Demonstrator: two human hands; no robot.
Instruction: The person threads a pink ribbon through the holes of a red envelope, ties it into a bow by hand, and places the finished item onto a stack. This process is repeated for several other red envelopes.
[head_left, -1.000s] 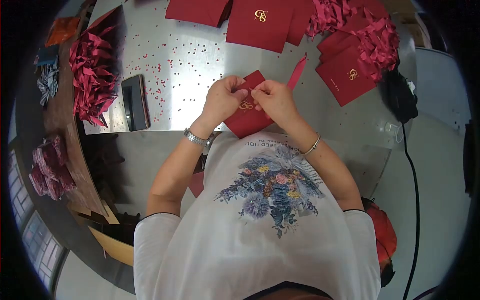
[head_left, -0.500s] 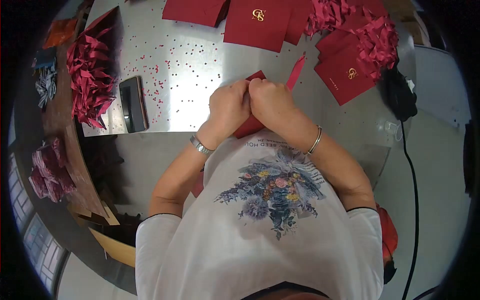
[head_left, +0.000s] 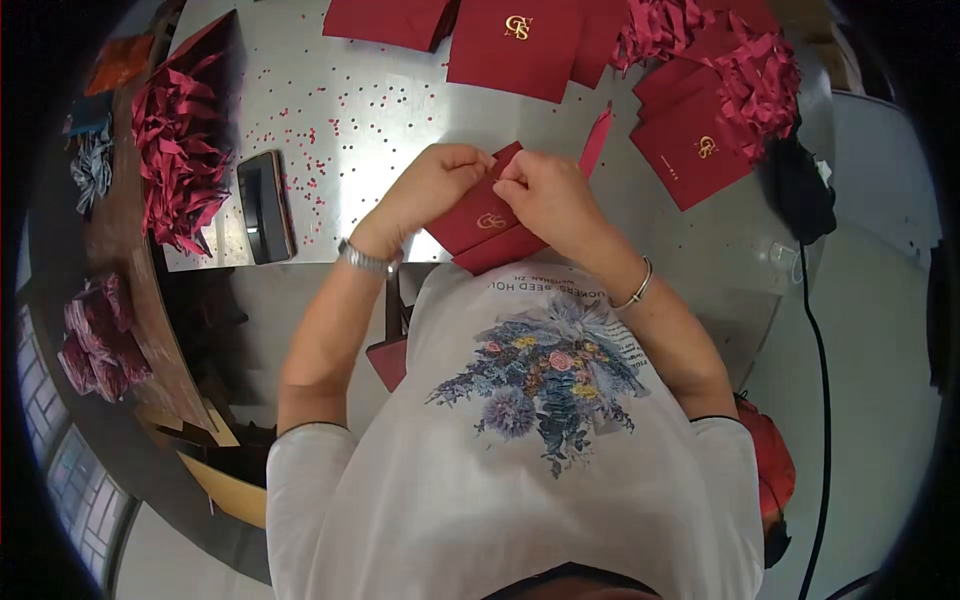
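A dark red paper bag point(head_left: 487, 221) with a gold logo lies tilted at the table's near edge, close to my shirt. Above its upper left part, my left hand point(head_left: 436, 192) has thumb and fingers pinched together. My right hand point(head_left: 552, 193) is over the bag's upper right side, its fingers curled into a pinch a short way from the left fingertips. Whatever is between the fingers of either hand is too small to make out. From behind my right hand a red ribbon point(head_left: 597, 140) sticks out up and to the right.
More red bags point(head_left: 515, 50) stand at the back, with others point(head_left: 690, 150) at the right under bunched ribbons point(head_left: 755, 85). A phone point(head_left: 266, 207) lies left, beside a ribbon-topped stack point(head_left: 180, 160). Small red dots are scattered over the metal table point(head_left: 400, 110). A black cable point(head_left: 822, 400) hangs right.
My hands were together over the bag and have parted, the left moving left. The bag's gold logo now shows between them.
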